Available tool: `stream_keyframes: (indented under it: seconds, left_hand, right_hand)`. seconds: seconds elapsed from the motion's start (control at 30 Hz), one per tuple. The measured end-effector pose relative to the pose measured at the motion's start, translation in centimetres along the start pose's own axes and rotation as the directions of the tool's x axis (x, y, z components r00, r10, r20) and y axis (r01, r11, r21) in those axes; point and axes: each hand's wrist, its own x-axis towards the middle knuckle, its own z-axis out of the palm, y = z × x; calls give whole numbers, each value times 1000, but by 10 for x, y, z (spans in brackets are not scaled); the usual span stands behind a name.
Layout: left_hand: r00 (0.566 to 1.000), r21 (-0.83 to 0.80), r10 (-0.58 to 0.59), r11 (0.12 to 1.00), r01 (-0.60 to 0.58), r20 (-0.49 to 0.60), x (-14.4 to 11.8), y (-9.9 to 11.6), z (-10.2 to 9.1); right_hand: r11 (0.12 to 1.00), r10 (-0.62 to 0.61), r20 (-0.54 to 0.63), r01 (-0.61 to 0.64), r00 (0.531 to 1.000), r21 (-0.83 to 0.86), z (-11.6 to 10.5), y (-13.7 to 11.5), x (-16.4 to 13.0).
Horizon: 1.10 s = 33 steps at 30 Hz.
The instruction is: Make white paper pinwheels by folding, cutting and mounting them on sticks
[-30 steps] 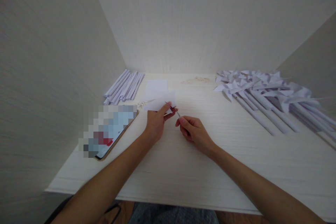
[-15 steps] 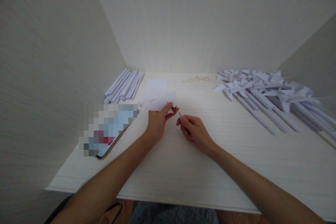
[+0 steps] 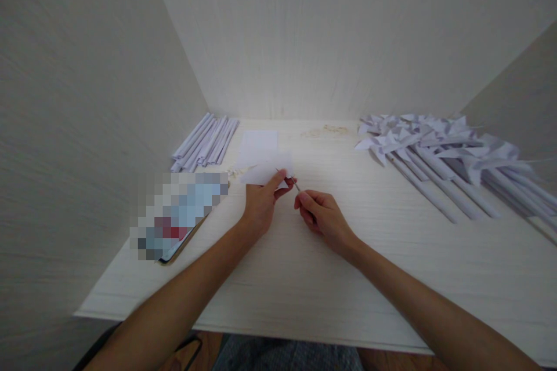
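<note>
A white piece of paper (image 3: 262,172) is pinched in my left hand (image 3: 260,204), with the thumb on top and fingers beneath its right edge. My right hand (image 3: 321,214) grips a thin, slender tool (image 3: 296,184) whose narrow end meets that paper beside my left fingertips. The tool's kind is too small to make out, and its rear is hidden in my fist. Behind the held paper, another white sheet (image 3: 260,142) lies flat on the table.
Rolled paper tubes (image 3: 209,139) are stacked at the back left. A phone (image 3: 187,217), partly blurred out, sits left of my hands. Several paper pinwheels (image 3: 418,145) on paper sticks are piled at right on the white table (image 3: 278,278). Walls enclose the table's back and sides.
My right hand has shifted very slightly to the right. My left hand and the paper stay nearly in place.
</note>
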Motion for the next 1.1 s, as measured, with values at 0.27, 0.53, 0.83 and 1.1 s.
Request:
stream_keyframes:
  seconds: [0.27, 0.53, 0.83, 1.1]
  left_hand:
    - [997, 32, 13, 999, -11, -77, 6, 3, -3]
    - [994, 196, -69, 979, 52, 83, 4, -1, -6]
    - [980, 271, -125, 959, 80, 155, 2, -6, -7]
    - [981, 266, -122, 961, 78, 153, 4, -8, -9]
  right_hand:
    - [999, -16, 18, 15, 1000, 48, 2, 0, -1]
    - [966, -25, -154, 64, 988, 251, -2, -1, 4]
    - [964, -44, -173, 87, 984, 252, -3, 1, 5]
    - [970, -25, -167, 64, 986, 233, -3, 1, 7]
